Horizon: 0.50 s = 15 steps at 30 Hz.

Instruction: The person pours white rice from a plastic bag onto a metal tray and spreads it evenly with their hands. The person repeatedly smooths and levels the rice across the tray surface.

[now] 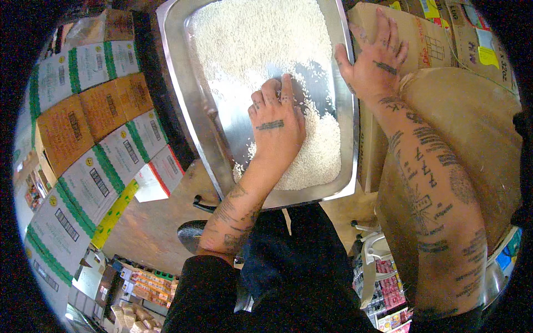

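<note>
A metal tray (230,125) with a raised rim lies in front of me. White grains of rice (255,33) cover its far part, and a second heap sits at the near right. Between them the shiny bottom shows, with scattered grains. My left hand (275,125) is over this bare patch, palm down, its index finger stretched and the others partly bent. Its fingertips reach the edge of the far rice; nothing shows in its grasp. My right hand (377,69) is spread open beside the tray's right rim, over a cardboard box (425,47), and holds nothing.
White-and-green cartons (83,183) stand stacked on the left, with brown cartons (72,125) among them. A large brown surface (466,116) lies under my right forearm. Shelves with packages (147,286) are at the lower left. Pink packages (388,277) show at the lower right.
</note>
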Each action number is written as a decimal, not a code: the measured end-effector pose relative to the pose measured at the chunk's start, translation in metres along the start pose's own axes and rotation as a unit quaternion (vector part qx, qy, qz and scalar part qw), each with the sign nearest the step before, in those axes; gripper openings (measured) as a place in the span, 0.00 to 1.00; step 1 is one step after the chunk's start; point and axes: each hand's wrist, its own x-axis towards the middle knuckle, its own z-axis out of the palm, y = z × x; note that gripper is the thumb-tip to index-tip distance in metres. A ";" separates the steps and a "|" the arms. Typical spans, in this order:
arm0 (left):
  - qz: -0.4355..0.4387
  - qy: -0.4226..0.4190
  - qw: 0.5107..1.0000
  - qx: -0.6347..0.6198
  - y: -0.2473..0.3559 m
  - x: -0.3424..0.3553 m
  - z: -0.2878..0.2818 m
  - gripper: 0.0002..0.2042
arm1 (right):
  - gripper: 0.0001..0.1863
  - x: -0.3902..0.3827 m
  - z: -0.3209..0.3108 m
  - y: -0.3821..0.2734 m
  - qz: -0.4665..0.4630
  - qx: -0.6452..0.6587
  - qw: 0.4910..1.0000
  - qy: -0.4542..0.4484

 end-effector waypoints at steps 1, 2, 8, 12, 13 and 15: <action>-0.011 -0.023 1.000 0.003 0.001 0.002 0.000 0.34 | 0.30 0.000 0.000 0.000 0.001 -0.006 1.000 -0.003; -0.013 -0.023 1.000 0.006 0.000 0.004 0.001 0.34 | 0.30 0.001 -0.001 -0.001 0.002 -0.011 1.000 -0.005; -0.004 -0.009 1.000 -0.019 -0.001 0.004 0.001 0.35 | 0.35 -0.001 -0.014 -0.006 0.009 0.024 1.000 -0.009; 0.016 -0.009 1.000 -0.010 -0.001 0.003 0.000 0.35 | 0.37 -0.001 -0.026 -0.008 0.001 0.069 0.998 -0.006; 0.010 -0.016 1.000 -0.006 -0.001 0.004 -0.001 0.35 | 0.36 0.000 -0.028 -0.009 0.006 0.068 0.998 -0.012; 0.006 -0.019 1.000 -0.002 0.000 0.006 -0.001 0.36 | 0.36 0.001 -0.029 -0.011 0.017 0.064 0.998 -0.023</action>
